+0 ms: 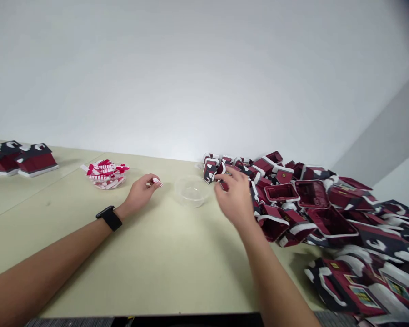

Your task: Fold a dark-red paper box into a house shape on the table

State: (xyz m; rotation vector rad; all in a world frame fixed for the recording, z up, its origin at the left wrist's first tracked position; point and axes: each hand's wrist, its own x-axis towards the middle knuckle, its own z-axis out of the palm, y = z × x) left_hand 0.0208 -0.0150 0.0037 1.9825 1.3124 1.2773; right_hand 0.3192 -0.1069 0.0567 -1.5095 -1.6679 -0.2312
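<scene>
1. Clearly, the left hand [140, 192] rests on the pale beige surface [150, 263], its fingertips pinched shut on a small red-and-white striped candy-cane piece [156, 182], which pokes out toward 2 o'clock.
2. Just past those fingertips, at 3 o'clock, stands a clear round plastic bowl [192, 190], between the two hands and apart from both.
3. The right hand [234, 196] hovers half open with fingers spread and blurred, at the edge of a heap of dark-red-and-white cardboard house boxes [313, 204]; whether it grips one I cannot tell.
4. The heap spreads from that hand toward 3 and 4 o'clock, so the right hand is far nearer it.
5. A clear tray of red-and-white candy-cane pieces [105, 174] lies at 10 o'clock from the left hand; finished dark-roofed red houses [37, 159] stand well apart at far left.
</scene>
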